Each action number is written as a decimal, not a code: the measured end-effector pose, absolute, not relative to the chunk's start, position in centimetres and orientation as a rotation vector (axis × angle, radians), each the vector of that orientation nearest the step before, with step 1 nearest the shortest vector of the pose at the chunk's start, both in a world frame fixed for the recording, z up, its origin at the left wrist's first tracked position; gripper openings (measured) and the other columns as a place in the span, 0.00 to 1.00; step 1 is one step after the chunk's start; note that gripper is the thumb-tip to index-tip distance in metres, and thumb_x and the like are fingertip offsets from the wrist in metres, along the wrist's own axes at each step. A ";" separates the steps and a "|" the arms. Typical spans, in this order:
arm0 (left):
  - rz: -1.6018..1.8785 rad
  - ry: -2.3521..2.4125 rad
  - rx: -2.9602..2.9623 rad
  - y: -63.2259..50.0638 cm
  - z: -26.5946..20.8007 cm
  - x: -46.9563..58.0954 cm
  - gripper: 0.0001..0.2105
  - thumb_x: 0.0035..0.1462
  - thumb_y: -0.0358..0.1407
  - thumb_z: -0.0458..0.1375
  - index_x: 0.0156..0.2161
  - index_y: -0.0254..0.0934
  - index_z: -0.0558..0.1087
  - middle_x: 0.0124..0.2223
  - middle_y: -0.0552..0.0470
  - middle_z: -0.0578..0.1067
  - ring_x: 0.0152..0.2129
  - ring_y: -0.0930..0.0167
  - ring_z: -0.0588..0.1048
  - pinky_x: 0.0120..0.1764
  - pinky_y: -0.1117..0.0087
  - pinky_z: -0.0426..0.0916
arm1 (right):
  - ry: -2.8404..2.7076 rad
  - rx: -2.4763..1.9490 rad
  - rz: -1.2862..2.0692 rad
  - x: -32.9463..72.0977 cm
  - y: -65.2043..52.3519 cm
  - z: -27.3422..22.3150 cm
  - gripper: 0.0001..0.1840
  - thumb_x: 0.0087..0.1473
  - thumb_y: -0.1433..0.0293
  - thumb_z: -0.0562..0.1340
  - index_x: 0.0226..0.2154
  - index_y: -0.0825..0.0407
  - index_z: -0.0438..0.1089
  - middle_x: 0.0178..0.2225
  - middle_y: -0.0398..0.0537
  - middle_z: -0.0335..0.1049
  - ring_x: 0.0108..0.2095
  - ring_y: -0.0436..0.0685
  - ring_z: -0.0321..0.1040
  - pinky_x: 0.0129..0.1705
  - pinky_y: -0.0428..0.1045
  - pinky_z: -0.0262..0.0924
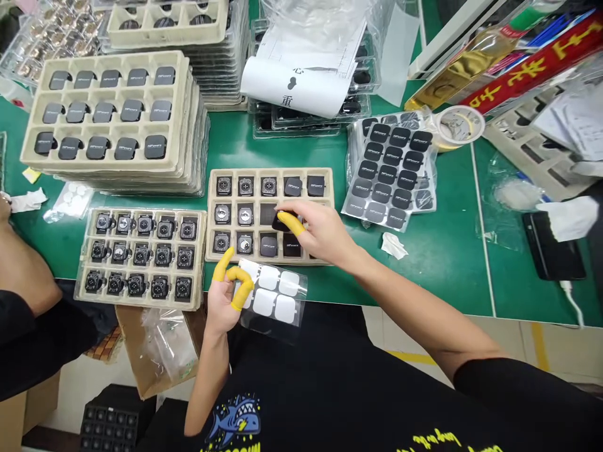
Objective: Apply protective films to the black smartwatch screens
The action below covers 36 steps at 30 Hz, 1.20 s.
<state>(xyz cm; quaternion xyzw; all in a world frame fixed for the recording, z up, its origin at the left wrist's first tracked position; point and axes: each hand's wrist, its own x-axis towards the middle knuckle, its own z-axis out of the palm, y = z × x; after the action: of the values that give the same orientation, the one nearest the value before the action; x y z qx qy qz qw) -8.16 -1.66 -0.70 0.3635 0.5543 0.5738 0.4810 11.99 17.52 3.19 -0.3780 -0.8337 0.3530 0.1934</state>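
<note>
My right hand point(316, 229), a yellow cot on its thumb, pinches a black square watch point(281, 221) over the middle of a beige tray point(270, 256). Some pockets of that tray show round sensor backs, others plain dark squares with printed lettering; my hand hides a few at the right. Below the tray's front edge, my left hand point(228, 295) has yellow cots on its thumb and index finger. Its fingers are curled on a clear sheet of white rounded-square stickers point(285, 309), which hangs at the table edge.
A second watch tray point(141, 298) lies at left, before tall stacked trays point(113, 166). Right of the tray are black sticker sheets point(387, 174), a tape roll point(459, 129) and a charging phone point(549, 248). Another person's arm point(26, 263) rests at far left.
</note>
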 end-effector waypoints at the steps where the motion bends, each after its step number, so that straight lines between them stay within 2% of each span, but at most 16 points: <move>1: 1.426 1.347 0.860 -1.9 -0.8 -8.4 0.35 0.66 0.45 0.73 0.73 0.39 0.69 0.33 0.58 0.77 0.30 0.74 0.76 0.39 0.72 0.74 | -2.392 -1.071 0.935 11.4 18.6 2.5 0.21 0.71 0.71 0.55 0.58 0.50 0.78 0.55 0.57 0.84 0.52 0.67 0.78 0.54 0.60 0.70; 6: 1.403 1.335 0.783 -2.9 -1.8 -8.4 0.36 0.65 0.48 0.74 0.73 0.39 0.71 0.33 0.57 0.77 0.30 0.73 0.75 0.39 0.72 0.74 | -2.548 -1.031 0.854 8.4 20.7 -0.5 0.20 0.72 0.70 0.55 0.54 0.49 0.82 0.45 0.57 0.83 0.50 0.68 0.72 0.50 0.59 0.67; 10: 1.352 1.308 0.744 -3.4 -2.9 -7.7 0.36 0.65 0.50 0.73 0.72 0.39 0.71 0.33 0.57 0.76 0.30 0.73 0.75 0.39 0.70 0.74 | -2.606 -1.055 0.731 7.8 20.3 -1.0 0.20 0.74 0.64 0.56 0.54 0.49 0.83 0.52 0.63 0.77 0.52 0.71 0.68 0.52 0.62 0.67; 16: 1.337 1.297 0.754 -3.6 -3.5 -7.9 0.33 0.66 0.49 0.72 0.70 0.39 0.73 0.35 0.55 0.77 0.32 0.72 0.76 0.41 0.69 0.74 | -2.621 -1.227 0.581 7.7 24.0 0.3 0.21 0.77 0.60 0.56 0.61 0.52 0.77 0.57 0.66 0.71 0.59 0.74 0.67 0.57 0.65 0.67; 23: 1.310 1.333 0.816 -3.6 -3.3 -8.9 0.31 0.65 0.50 0.73 0.67 0.38 0.75 0.35 0.54 0.79 0.32 0.70 0.77 0.41 0.67 0.75 | -2.687 -1.340 0.579 6.3 27.3 0.5 0.21 0.73 0.54 0.64 0.50 0.55 0.78 0.54 0.70 0.70 0.58 0.78 0.66 0.49 0.63 0.68; 29: 1.300 1.369 0.864 -3.2 -3.0 -8.3 0.31 0.66 0.50 0.71 0.68 0.37 0.75 0.35 0.53 0.79 0.33 0.70 0.77 0.43 0.66 0.75 | -2.582 -1.343 0.675 6.1 26.3 0.1 0.15 0.68 0.61 0.68 0.51 0.51 0.74 0.55 0.65 0.72 0.56 0.73 0.68 0.48 0.59 0.66; 32: 1.308 1.375 0.927 -2.4 -2.0 -7.6 0.30 0.68 0.50 0.70 0.68 0.37 0.75 0.35 0.53 0.79 0.33 0.70 0.77 0.44 0.65 0.75 | -2.488 -1.371 0.778 6.4 26.2 0.6 0.16 0.65 0.66 0.67 0.54 0.51 0.70 0.47 0.59 0.76 0.47 0.70 0.72 0.45 0.57 0.63; 36: 1.265 1.429 1.045 -1.3 -0.2 -6.3 0.29 0.71 0.47 0.67 0.71 0.41 0.72 0.37 0.54 0.79 0.34 0.70 0.77 0.46 0.65 0.75 | -2.351 -1.380 0.911 8.4 23.6 3.2 0.24 0.68 0.63 0.63 0.62 0.49 0.62 0.38 0.48 0.73 0.36 0.65 0.72 0.39 0.55 0.62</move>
<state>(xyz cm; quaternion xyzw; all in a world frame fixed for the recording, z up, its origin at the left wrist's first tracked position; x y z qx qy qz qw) -6.30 -1.30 -0.18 0.4253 0.5818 0.5148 0.4643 8.39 23.57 3.16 -0.4760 -0.8106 0.3141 0.1334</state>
